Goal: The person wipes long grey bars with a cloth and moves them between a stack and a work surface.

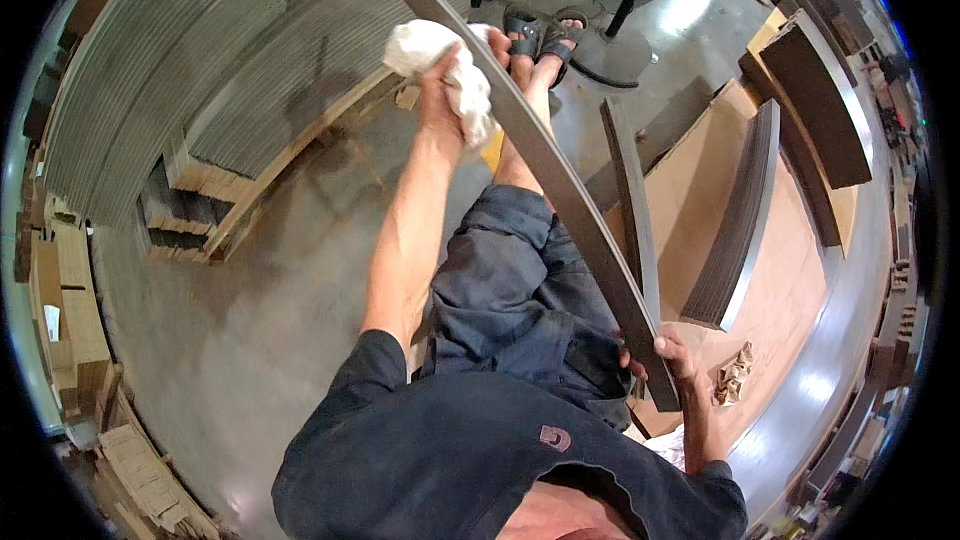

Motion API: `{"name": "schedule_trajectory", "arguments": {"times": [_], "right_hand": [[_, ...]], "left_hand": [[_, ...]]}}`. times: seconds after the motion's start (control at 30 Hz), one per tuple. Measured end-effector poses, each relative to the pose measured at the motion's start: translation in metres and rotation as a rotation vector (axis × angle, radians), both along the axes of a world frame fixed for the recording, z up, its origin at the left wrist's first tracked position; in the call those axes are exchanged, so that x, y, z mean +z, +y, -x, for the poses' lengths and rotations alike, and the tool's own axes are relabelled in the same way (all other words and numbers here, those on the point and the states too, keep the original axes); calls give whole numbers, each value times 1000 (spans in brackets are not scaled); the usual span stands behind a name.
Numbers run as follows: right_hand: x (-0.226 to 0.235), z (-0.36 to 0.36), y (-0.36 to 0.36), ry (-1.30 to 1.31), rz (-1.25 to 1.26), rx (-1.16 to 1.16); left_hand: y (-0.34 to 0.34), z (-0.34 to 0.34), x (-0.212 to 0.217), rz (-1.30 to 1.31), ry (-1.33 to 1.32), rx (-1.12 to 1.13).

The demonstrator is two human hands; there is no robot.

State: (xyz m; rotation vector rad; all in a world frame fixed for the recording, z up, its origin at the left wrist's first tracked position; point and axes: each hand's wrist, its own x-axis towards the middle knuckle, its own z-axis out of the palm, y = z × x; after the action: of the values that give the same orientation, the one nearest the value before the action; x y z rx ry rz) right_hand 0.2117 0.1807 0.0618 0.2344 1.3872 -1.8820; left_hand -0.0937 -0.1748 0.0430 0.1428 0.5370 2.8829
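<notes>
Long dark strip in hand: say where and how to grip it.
The strip is likely best gripped by its near end, from the right, across its narrow width, as the right hand does: it slants, long and slim, the white cloth farther along.

1 crumpled brown paper [734, 374]; black round base [612, 62] on floor [270, 350].

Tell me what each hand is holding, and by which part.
The right hand grips the long dark strip near its lower end; the left hand clasps a bunched white cloth by its middle, against the strip's upper part.
</notes>
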Motion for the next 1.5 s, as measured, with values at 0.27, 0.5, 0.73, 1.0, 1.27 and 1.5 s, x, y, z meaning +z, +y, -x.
{"name": "schedule_trajectory", "arguments": {"times": [0.27, 0.5, 0.73, 1.0, 1.27, 1.5], "right_hand": [[-20, 88, -18, 389, -255, -3], [36, 126, 2, 962, -796, -170], [122, 142, -17, 1012, -339, -485], [191, 126, -34, 1173, -255, -533], [273, 134, 0, 1439, -477, -724], [158, 139, 53, 1088, -765, -596]], "left_hand": [[112, -47, -4, -17, 10, -168], [161, -83, 14, 529, 397, -156], [219, -114, -28, 724, 612, -244], [241, -186, -127, -233, -184, -1215], [232, -177, -210, 1308, 926, -19], [194, -124, -122, 631, -276, -75]]}}
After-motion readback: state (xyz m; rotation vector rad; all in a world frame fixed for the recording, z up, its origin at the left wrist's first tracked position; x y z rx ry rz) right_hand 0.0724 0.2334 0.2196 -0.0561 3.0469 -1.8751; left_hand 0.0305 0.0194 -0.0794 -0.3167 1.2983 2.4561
